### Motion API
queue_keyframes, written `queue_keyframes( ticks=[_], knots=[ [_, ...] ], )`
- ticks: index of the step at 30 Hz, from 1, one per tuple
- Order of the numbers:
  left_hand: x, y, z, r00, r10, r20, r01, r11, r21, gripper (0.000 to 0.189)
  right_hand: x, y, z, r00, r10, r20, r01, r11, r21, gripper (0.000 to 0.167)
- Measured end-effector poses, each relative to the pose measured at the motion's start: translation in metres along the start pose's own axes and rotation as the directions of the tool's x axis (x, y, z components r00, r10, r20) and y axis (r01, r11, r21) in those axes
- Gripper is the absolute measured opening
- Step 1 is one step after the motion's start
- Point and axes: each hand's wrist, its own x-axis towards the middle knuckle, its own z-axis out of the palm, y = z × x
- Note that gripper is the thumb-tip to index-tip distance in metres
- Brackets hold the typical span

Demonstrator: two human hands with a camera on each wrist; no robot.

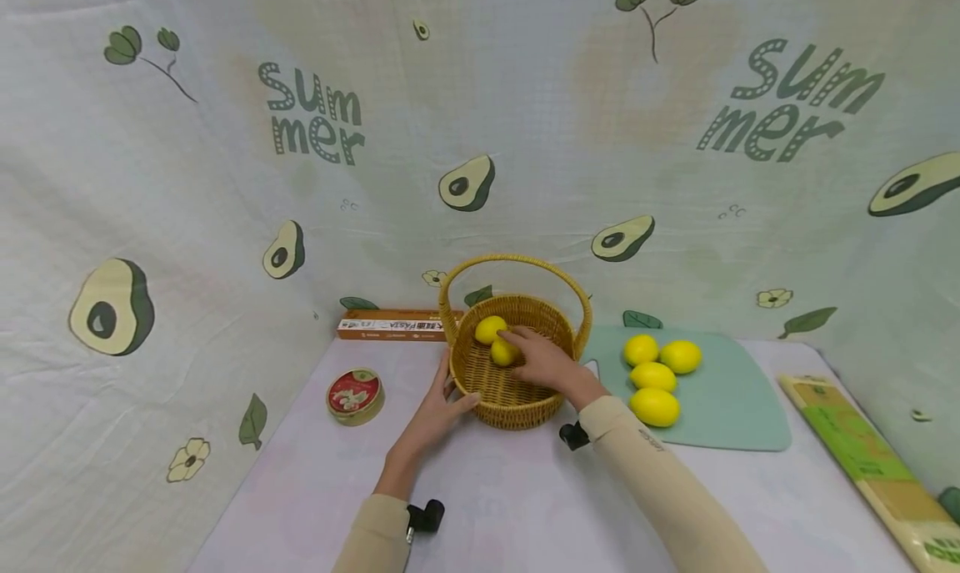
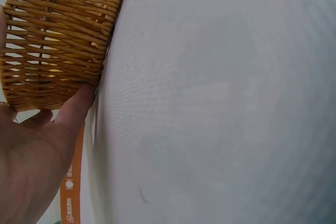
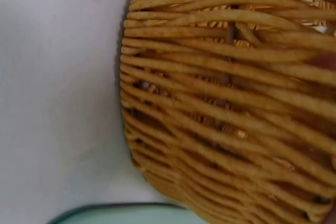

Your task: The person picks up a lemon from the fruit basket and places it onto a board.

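A round wicker basket [image 1: 510,414] with a tall arched handle stands mid-table in the head view. My left hand [image 1: 437,410] holds its left side, thumb along the front wall and fingers toward the back. The left wrist view shows that hand [image 2: 44,145] against the woven wall, one digit near the base. Inside the basket are two yellow lemons. One lemon [image 1: 489,329] rests at the back left; my right hand [image 1: 542,359] reaches over the right rim and grips the other lemon [image 1: 503,354]. The basket wall [image 3: 226,98] fills most of the right wrist view, hiding the right fingers.
Several lemons [image 1: 654,378] lie on a pale green cutting board [image 1: 735,406] to the right. A round red-lidded tin [image 1: 355,396] stands at left, with a pasta box [image 1: 390,326] behind it. A long green-and-tan package [image 1: 862,448] lies at the right edge. Printed cloth [image 1: 525,123] hangs behind.
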Motion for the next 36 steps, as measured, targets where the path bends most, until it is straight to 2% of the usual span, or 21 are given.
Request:
queue_keyframes(
  ticks=[9,15,28,36],
  knots=[
    [0.000,0.002,0.000,1.000,-0.008,-0.014,0.008,0.999,0.034,0.100,0.004,-0.003,0.009,0.994,-0.104,-0.044,0.099,0.990,-0.104,0.055],
    [0.002,0.000,0.000,1.000,-0.011,-0.011,0.011,0.999,0.031,0.100,0.004,-0.009,0.008,0.996,-0.085,-0.040,0.078,0.985,-0.151,0.049],
    [0.004,0.001,-0.001,1.000,-0.003,0.004,0.003,1.000,0.024,0.100,-0.004,-0.019,0.004,0.995,-0.100,0.027,0.102,0.989,-0.110,0.050],
    [0.003,-0.001,-0.002,0.999,-0.042,0.014,0.042,0.999,0.010,0.106,-0.011,-0.017,0.004,0.992,-0.114,0.044,0.118,0.988,-0.097,0.051]
  ],
)
